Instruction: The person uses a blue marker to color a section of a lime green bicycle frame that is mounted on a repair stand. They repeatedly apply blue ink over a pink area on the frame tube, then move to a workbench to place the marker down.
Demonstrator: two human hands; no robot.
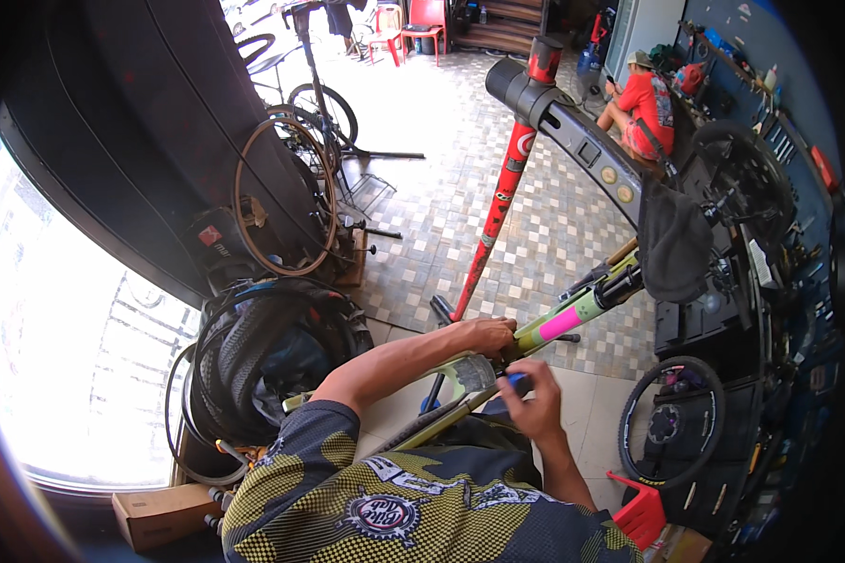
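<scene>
A yellow-green bicycle frame (pixel 532 337) with a pink patch hangs slanting in front of me, held by the dark clamp arm (pixel 587 150) of a red repair stand (pixel 498 211). My left hand (pixel 486 335) reaches across the frame, its fingers bent down against the far side of the tubes. Its fingertips are hidden, and whatever they grip does not show. Lower and to the right, my right hand (pixel 537 402) is closed on a small blue tool handle (pixel 518 380) close to the frame's underside. The tool's working end is hidden.
Tyres and bags (pixel 272 347) are heaped at left, beside a bare wheel rim (pixel 286 197). A wheel (pixel 671 422) lies at right near a red plastic stool (pixel 638 516). A cardboard box (pixel 164 514) sits lower left. A person in red (pixel 643 108) sits farther off by the tool wall.
</scene>
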